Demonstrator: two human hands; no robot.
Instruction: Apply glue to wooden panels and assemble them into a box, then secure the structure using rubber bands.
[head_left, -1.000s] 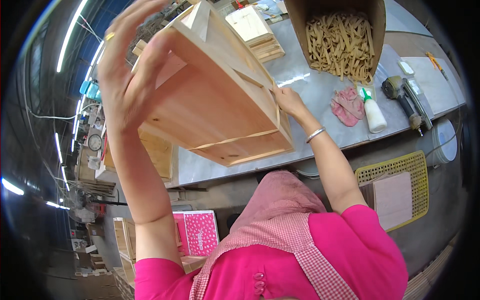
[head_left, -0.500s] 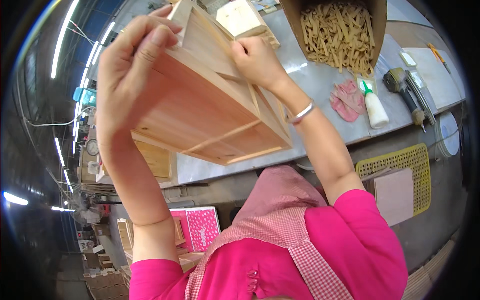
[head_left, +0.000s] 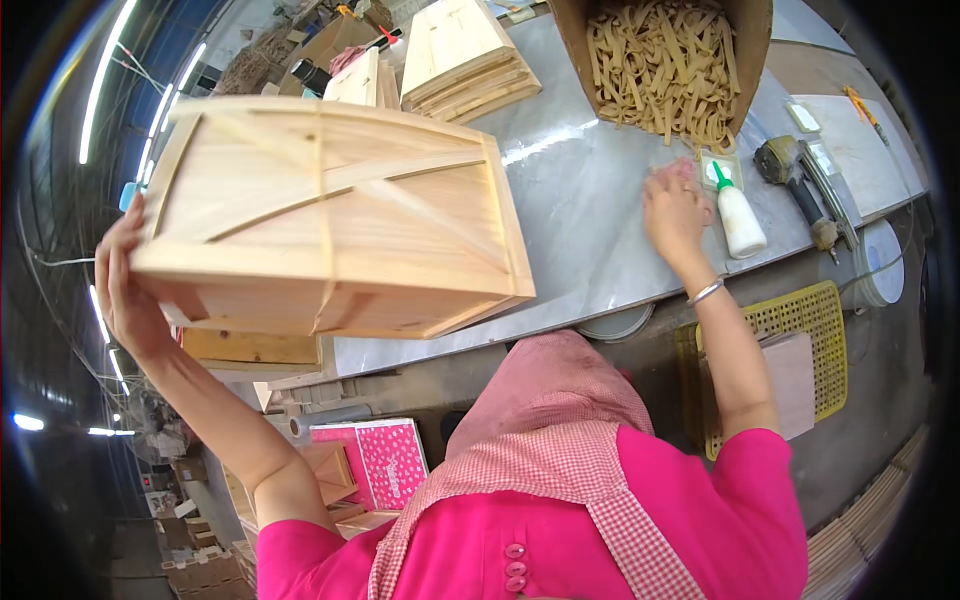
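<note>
A pale wooden crate [head_left: 400, 225] with diagonal slats on its upper side is tilted over the near left of the bench. A tan rubber band [head_left: 322, 200] is stretched around its middle. My left hand [head_left: 130, 290] grips the crate's left end, the fingers wrapped over the edge. Over on the right, my right hand [head_left: 677, 222] is closed on a pink cloth [head_left: 682, 168] on the metal bench top; most of the cloth is hidden beneath it. Just right of that hand lies a white squeeze bottle [head_left: 742, 225] with a green nozzle.
A cardboard box [head_left: 755, 60] of tan rubber bands lies tipped at the back. Stacked wooden panels [head_left: 465, 60] lie at the far left of the bench. A power tool [head_left: 800, 190] rests on the right. A yellow plastic basket [head_left: 828, 350] stands below the bench's edge.
My right hand has left the crate and moved right onto the pink cloth. The crate has turned and lowered, its slatted side now facing up, with my left hand still on its left end.
</note>
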